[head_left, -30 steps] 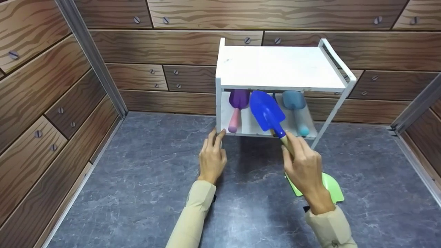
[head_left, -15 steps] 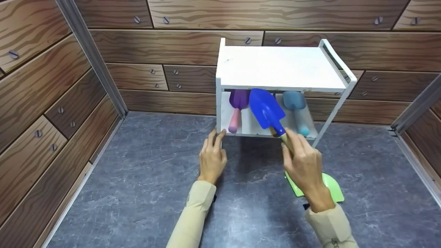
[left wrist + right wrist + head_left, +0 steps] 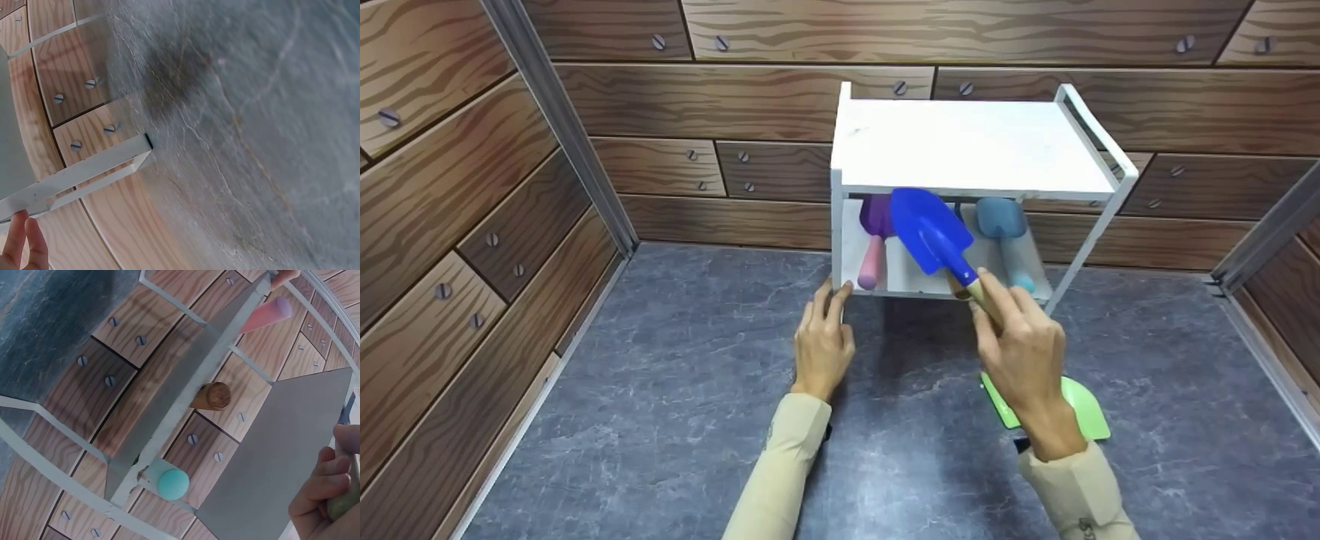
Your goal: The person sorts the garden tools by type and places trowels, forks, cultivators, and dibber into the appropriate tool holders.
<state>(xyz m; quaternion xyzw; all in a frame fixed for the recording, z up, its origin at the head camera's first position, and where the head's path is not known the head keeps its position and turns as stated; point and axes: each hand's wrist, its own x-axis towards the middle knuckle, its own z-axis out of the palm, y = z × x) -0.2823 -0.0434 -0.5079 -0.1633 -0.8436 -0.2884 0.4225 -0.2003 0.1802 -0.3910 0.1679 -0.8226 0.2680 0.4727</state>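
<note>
My right hand (image 3: 1024, 345) grips the pale wooden handle of a blue garden trowel (image 3: 926, 229), its blade raised in front of the lower shelf (image 3: 911, 281) of a white two-tier rack (image 3: 975, 142). The handle end shows green in the right wrist view. My left hand (image 3: 823, 341) touches the shelf's front left corner with straight fingers (image 3: 19, 230). On that shelf lie a purple scoop (image 3: 874, 214) with a pink handle and a grey-blue scoop (image 3: 1001, 217) with a turquoise handle end (image 3: 173, 484). Between them is a brown wooden handle (image 3: 215, 396), largely hidden behind the trowel in the head view.
A light green curved sheet-like object (image 3: 1084, 409) lies on the grey marbled floor (image 3: 682, 360), partly hidden under my right wrist. Wood-patterned walls (image 3: 735, 101) close in the back and sides. The rack's right side handle (image 3: 1099, 131) rises above its top.
The trowel has shifted slightly up and left, its blade now overlapping more of the purple scoop. My right hand moved with it, while my left hand stays at the shelf corner.
</note>
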